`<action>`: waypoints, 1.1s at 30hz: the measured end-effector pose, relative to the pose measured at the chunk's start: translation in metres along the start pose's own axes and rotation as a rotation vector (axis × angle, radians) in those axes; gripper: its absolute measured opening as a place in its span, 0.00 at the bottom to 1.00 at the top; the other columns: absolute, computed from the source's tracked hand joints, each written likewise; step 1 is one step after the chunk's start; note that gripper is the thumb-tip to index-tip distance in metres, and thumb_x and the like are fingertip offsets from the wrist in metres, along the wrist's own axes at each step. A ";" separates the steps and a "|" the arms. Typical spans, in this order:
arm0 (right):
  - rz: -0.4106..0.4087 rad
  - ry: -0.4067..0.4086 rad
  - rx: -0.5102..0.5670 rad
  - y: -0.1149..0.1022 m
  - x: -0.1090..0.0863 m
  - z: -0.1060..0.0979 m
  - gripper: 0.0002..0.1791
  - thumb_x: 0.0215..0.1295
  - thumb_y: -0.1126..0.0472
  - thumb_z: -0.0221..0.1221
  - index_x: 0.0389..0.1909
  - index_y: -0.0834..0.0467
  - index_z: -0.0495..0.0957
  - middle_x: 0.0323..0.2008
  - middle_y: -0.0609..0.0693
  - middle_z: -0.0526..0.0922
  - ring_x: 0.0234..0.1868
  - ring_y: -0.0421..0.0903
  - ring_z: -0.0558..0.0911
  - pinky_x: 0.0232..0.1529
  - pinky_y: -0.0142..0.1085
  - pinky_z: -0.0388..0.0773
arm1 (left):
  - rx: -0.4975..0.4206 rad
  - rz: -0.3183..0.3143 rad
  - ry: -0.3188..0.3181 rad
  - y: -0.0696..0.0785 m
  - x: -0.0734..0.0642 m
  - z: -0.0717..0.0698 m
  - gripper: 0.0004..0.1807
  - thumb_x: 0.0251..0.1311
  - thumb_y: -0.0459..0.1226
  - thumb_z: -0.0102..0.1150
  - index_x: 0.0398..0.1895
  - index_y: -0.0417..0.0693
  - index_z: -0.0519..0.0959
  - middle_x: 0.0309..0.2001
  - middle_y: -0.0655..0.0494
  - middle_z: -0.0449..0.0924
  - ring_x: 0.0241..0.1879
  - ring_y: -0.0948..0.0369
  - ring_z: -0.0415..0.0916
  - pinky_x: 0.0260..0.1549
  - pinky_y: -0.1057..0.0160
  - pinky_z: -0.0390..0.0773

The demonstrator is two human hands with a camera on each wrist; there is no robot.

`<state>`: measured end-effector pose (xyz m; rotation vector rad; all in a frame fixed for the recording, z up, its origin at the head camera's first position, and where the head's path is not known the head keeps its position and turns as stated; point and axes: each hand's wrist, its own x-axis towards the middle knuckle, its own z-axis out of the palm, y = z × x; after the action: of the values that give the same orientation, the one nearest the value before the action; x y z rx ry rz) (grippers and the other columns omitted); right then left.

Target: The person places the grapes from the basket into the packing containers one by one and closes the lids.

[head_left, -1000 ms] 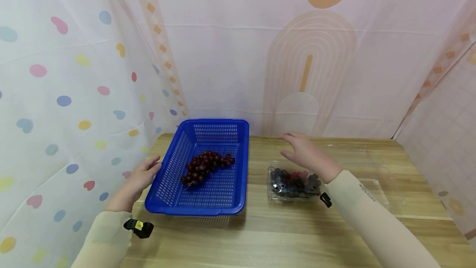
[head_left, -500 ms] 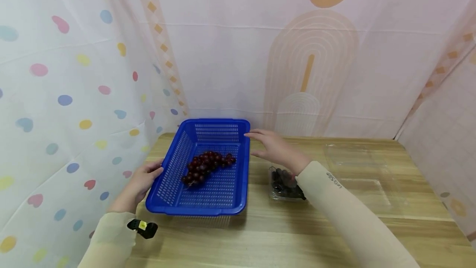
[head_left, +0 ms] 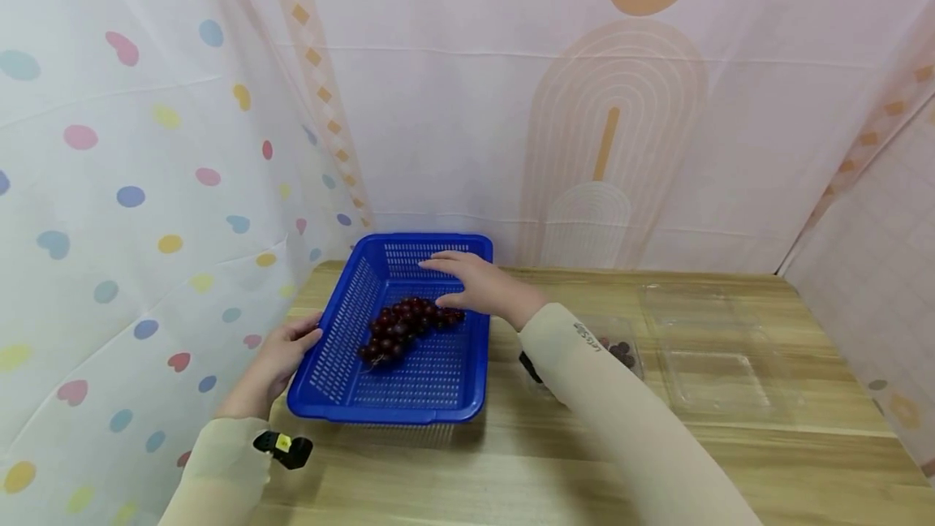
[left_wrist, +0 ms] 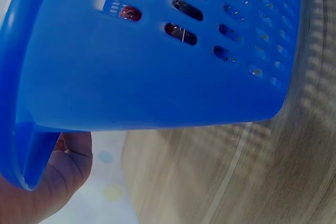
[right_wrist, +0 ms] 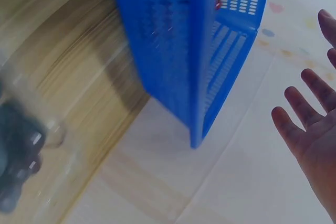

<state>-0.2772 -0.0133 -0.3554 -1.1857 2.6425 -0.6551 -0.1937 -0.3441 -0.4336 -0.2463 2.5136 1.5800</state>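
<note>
Reaching over the basket's right edge towards the grapes (head_left: 398, 331) seems to be the step in hand; the right hand (head_left: 478, 282) is inside that edge, its fingers extended and spread apart with nothing between them; in the head view its thumb shows against the upper end of the bunch, though whether they touch I cannot tell; the left hand (head_left: 277, 355) grips the rim of the blue basket (head_left: 387, 414) midway along its left edge, fingers curled at the lip.

The grapes lie on the basket floor, running from near its middle towards the right wall; the basket stands by the far left corner of the tabletop (head_left: 453, 477); the next move would likely call for the right hand to lower and gather its fingers round the bunch, the left steadying the rim.

A second ago the right hand was above the clear box (head_left: 635, 331) of berries (head_left: 621, 350), and half a second ago just outside the basket's right edge; the left fingers, earlier beside the rim, now hold it; basket and grapes have not visibly shifted; the right sleeve (head_left: 584, 364) now covers much of the clear box.
</note>
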 end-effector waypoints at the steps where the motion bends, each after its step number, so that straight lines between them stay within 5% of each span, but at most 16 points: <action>1: 0.000 -0.006 0.002 -0.003 0.004 0.001 0.35 0.64 0.51 0.60 0.71 0.45 0.59 0.72 0.48 0.57 0.73 0.48 0.55 0.69 0.44 0.58 | 0.002 -0.002 0.003 0.000 0.000 0.000 0.28 0.74 0.40 0.37 0.73 0.40 0.51 0.69 0.34 0.57 0.50 0.66 0.73 0.42 0.74 0.75; 7: -0.015 -0.045 0.006 -0.017 0.027 0.010 0.34 0.65 0.52 0.59 0.71 0.44 0.59 0.72 0.48 0.58 0.72 0.46 0.56 0.69 0.40 0.58 | 0.007 -0.005 0.012 -0.001 0.000 -0.001 0.28 0.74 0.40 0.36 0.73 0.40 0.51 0.69 0.34 0.57 0.50 0.64 0.73 0.42 0.73 0.76; 16: 0.047 -0.058 0.150 -0.027 0.044 0.024 0.34 0.65 0.55 0.59 0.71 0.47 0.60 0.72 0.47 0.58 0.73 0.45 0.55 0.70 0.39 0.56 | -0.016 -0.028 0.007 0.003 -0.003 0.003 0.28 0.74 0.40 0.36 0.73 0.41 0.50 0.69 0.34 0.57 0.50 0.64 0.74 0.42 0.71 0.77; 25: 0.183 -0.144 0.277 -0.032 0.048 0.043 0.34 0.65 0.59 0.59 0.70 0.42 0.60 0.72 0.46 0.57 0.73 0.46 0.54 0.68 0.43 0.60 | -0.037 -0.040 0.034 0.009 -0.003 0.011 0.27 0.74 0.38 0.37 0.73 0.41 0.51 0.67 0.33 0.59 0.43 0.66 0.75 0.39 0.68 0.78; 33: 0.185 -0.197 0.256 -0.033 0.048 0.057 0.33 0.65 0.59 0.59 0.70 0.43 0.60 0.73 0.47 0.56 0.73 0.47 0.54 0.68 0.43 0.60 | -0.037 -0.020 0.071 0.010 -0.004 0.017 0.26 0.74 0.37 0.38 0.72 0.39 0.53 0.65 0.32 0.62 0.39 0.69 0.75 0.37 0.70 0.77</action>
<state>-0.2689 -0.0869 -0.3904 -0.8745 2.3828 -0.7708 -0.1913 -0.3243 -0.4309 -0.3371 2.5273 1.6393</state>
